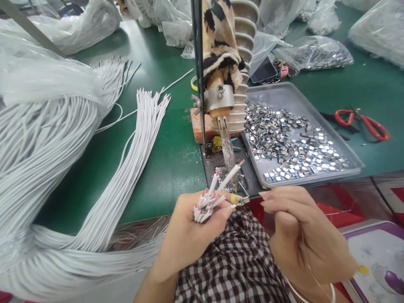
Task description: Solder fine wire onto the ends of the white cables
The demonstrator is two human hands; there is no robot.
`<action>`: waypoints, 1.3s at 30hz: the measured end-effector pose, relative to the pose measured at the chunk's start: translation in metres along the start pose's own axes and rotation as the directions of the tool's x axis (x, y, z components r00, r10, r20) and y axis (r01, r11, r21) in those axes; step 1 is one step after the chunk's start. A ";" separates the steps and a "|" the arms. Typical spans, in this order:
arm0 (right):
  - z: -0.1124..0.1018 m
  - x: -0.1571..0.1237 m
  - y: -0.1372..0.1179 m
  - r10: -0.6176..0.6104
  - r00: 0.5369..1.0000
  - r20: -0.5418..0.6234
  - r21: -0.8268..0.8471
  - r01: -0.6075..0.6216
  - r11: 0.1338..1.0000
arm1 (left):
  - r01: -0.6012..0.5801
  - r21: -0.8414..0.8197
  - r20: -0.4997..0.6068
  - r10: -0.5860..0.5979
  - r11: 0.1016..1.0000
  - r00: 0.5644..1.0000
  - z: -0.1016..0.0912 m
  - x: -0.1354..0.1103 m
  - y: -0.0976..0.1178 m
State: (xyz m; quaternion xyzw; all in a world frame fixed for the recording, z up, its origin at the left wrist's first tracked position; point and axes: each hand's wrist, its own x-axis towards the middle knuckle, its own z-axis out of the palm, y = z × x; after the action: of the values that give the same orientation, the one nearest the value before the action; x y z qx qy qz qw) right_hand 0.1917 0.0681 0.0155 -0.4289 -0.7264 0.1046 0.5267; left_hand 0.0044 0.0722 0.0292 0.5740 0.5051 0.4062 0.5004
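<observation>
My left hand point(195, 235) is closed around a bundle of white cables point(206, 204) with reddish ends pointing up. At its thumb and fingertip, which wears a yellow wrap point(236, 198), one cable end meets a small shiny metal piece point(243, 201). Just above is the tip of a soldering iron point(227, 151), clamped pointing down; I cannot tell whether it touches the piece. My right hand point(303, 231) is pinched to the right of it, holding a thin solder wire point(311, 269) that trails down past the wrist. The part of the wire between the fingers is mostly hidden.
A clear tray point(303, 99) of small metal pieces stands to the right, with red-handled pliers point(375, 126) beyond. White cable bundles point(129, 176) lie left. A ribbed hose point(244, 63) and a brick point(197, 126) stand behind the iron. Plastic bags point(315, 52) lie at the back.
</observation>
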 end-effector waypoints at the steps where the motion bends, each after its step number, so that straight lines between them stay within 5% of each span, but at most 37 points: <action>1: -0.001 0.002 -0.003 -0.006 0.999 0.042 -0.025 0.007 1.000 | -0.002 0.003 0.022 0.002 1.000 1.000 0.002 -0.001 -0.001; 4: -0.006 0.011 -0.013 -0.018 0.983 0.185 0.034 0.011 0.999 | -0.026 -0.007 0.138 0.026 1.000 0.990 0.008 -0.004 -0.004; 8: -0.013 0.017 -0.021 0.059 0.951 0.302 0.220 -0.130 0.967 | -0.065 -0.078 0.295 0.086 0.995 0.952 0.014 -0.013 -0.008; 14: -0.020 0.013 -0.018 0.176 0.931 0.320 0.134 -0.228 0.964 | -0.201 -0.049 0.092 0.205 0.978 0.975 0.021 -0.024 -0.019; 21: -0.022 0.014 -0.015 0.234 0.878 0.417 0.322 -0.384 0.865 | -0.290 -0.003 -0.069 0.290 0.957 0.955 0.031 -0.024 -0.018; 23: -0.021 0.015 -0.014 0.289 0.842 0.456 0.335 -0.463 0.821 | -0.306 0.009 -0.083 0.306 0.952 0.949 0.033 -0.025 -0.020; 26: -0.018 0.017 -0.011 0.382 0.713 0.588 0.355 -0.652 0.670 | -0.316 -0.010 -0.065 0.314 0.949 0.947 0.032 -0.026 -0.025; 29: -0.015 0.018 -0.008 0.344 0.629 0.697 0.421 -0.748 0.514 | -0.288 -0.070 -0.052 0.285 0.955 0.957 0.030 -0.026 -0.030; 31: -0.017 0.018 -0.004 0.372 0.682 0.629 0.407 -0.698 0.589 | -0.274 -0.085 -0.091 0.266 0.958 0.960 0.029 -0.026 -0.035; 35: -0.031 0.019 0.003 0.463 0.849 0.254 0.201 -0.515 0.833 | -0.279 -0.077 -0.263 0.251 0.957 0.932 0.033 -0.032 -0.047; 39: -0.042 0.018 0.005 0.420 0.899 0.123 0.099 -0.433 0.896 | -0.321 -0.084 -0.401 0.263 0.943 0.878 0.041 -0.041 -0.059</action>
State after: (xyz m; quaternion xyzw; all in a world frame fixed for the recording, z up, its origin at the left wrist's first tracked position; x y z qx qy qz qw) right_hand 0.2286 0.0716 0.0429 -0.5387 -0.6318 0.2832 0.4801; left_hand 0.0274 0.0248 -0.0339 0.5143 0.4689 0.6180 0.3657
